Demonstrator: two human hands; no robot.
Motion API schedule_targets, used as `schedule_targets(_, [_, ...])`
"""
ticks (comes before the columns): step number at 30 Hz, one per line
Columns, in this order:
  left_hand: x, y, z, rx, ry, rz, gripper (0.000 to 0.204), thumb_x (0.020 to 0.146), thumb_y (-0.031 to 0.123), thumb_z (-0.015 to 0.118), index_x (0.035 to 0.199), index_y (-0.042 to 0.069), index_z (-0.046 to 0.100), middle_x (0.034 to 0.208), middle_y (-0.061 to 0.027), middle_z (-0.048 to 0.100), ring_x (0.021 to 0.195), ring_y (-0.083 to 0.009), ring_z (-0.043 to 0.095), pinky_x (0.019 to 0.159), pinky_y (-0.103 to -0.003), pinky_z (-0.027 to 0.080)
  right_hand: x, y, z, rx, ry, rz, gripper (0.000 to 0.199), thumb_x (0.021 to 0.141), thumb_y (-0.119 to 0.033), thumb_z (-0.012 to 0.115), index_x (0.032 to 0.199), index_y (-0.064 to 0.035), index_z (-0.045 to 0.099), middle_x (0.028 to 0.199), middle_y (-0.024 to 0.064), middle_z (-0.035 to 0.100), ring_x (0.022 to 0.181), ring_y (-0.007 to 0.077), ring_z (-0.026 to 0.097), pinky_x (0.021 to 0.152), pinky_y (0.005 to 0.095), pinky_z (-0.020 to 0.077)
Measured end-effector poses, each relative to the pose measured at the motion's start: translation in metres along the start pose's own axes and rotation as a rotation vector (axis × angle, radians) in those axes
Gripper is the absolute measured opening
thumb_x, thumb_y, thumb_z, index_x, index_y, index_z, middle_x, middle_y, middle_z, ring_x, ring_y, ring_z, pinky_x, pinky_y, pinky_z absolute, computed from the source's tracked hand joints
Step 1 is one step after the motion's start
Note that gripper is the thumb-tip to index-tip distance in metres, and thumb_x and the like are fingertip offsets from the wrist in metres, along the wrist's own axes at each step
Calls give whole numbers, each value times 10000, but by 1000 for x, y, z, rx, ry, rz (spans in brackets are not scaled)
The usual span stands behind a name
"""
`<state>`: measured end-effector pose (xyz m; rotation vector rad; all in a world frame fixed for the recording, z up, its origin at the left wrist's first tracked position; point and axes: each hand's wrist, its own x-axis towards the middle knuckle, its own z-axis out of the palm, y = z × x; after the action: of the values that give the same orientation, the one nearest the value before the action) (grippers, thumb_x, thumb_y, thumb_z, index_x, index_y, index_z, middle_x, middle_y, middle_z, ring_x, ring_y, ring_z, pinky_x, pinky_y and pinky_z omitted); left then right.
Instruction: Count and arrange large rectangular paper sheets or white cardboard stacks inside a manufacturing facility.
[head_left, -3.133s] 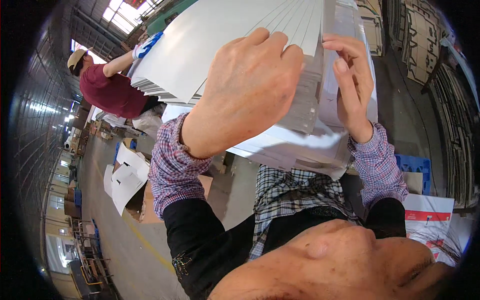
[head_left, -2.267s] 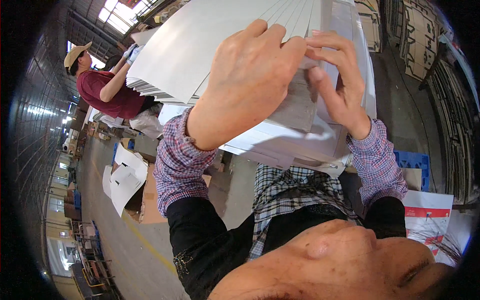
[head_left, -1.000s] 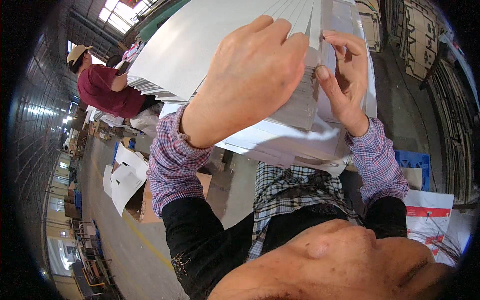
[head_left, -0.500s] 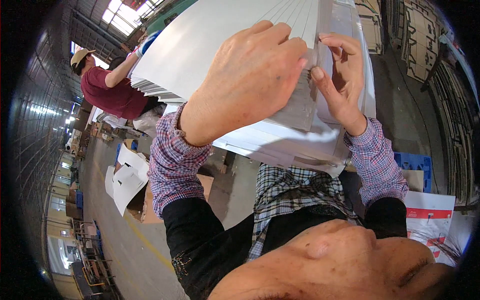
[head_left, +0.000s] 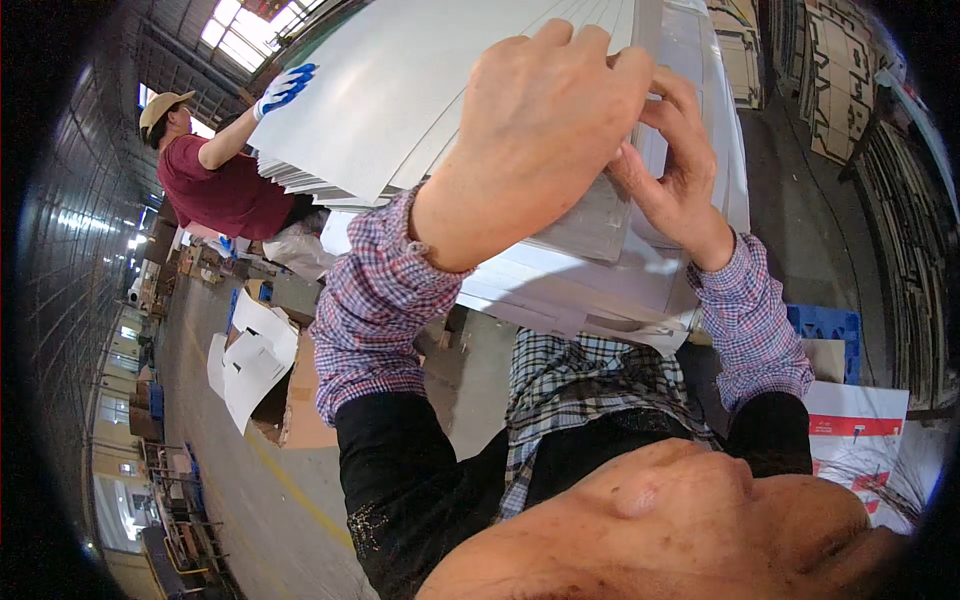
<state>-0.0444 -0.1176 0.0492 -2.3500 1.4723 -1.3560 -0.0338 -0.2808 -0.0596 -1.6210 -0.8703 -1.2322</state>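
A stack of large white cardboard sheets [head_left: 385, 85] lies in front of me, its upper sheets fanned into thin steps. My left hand [head_left: 545, 140] reaches across the top, fingers curled over the sheets at their right edge. Close against it, my right hand [head_left: 680, 170] curves round that edge with thumb and fingers bent. Both hands grip the sheets there, though the left hand partly hides the right fingertips and the edges between them. Below the hands, the grey layered side of the stack [head_left: 585, 235] shows.
At the left, a co-worker [head_left: 215, 180] in a dark red shirt rests a blue-and-white gloved hand [head_left: 285, 90] on the stack's far corner. Cut boards [head_left: 835, 90] lean at the right. A blue pallet [head_left: 825, 335] and an open carton [head_left: 305, 400] stand on the floor.
My left hand has shifted right and slightly up, meeting the right hand's fingertips. A corner of the fanned sheets now shows beside my left wrist. The co-worker's gloved hand has come further into view.
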Motion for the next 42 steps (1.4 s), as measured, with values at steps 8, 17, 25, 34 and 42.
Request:
schedule_targets(8, [-8,-10,-3,-122,-19,9,87,863,51,677,925,64,618,761,-86,556,757,-300,602,618,-419,486,3,4,-5,-60,-55,-51,304,838,-160,815,1095,-7,758,1241,125,611,1151,297,561,983,409,469])
schedule_targets(17, [-19,-15,-28,-237,-207,-29,131,851,97,729,950,32,673,814,-93,601,787,-309,608,657,-415,480,1,8,-12,138,-57,47,252,897,-103,701,1138,-32,716,1227,117,638,1211,296,555,1061,415,414])
schedule_targets(25, [-16,-12,-27,-229,-159,-31,156,829,114,752,953,33,701,821,-85,623,790,-294,621,672,-396,496,-1,5,-7,198,-41,102,269,915,-147,689,1161,-41,683,1250,124,636,1277,288,535,1109,409,378])
schedule_targets(34, [-18,-9,-26,-223,-147,-12,149,835,78,728,968,26,685,812,-82,618,775,-297,613,673,-412,499,-3,1,-9,168,-38,102,370,950,-207,698,1271,-47,609,1317,159,550,1241,286,514,1090,388,387])
schedule_targets(42, [-12,-6,-21,15,-35,11,114,833,38,714,882,47,611,745,-76,566,728,-269,604,617,-381,490,-7,9,-4,131,13,27,347,914,-128,719,1227,-1,637,1270,147,589,1216,304,535,1071,410,415])
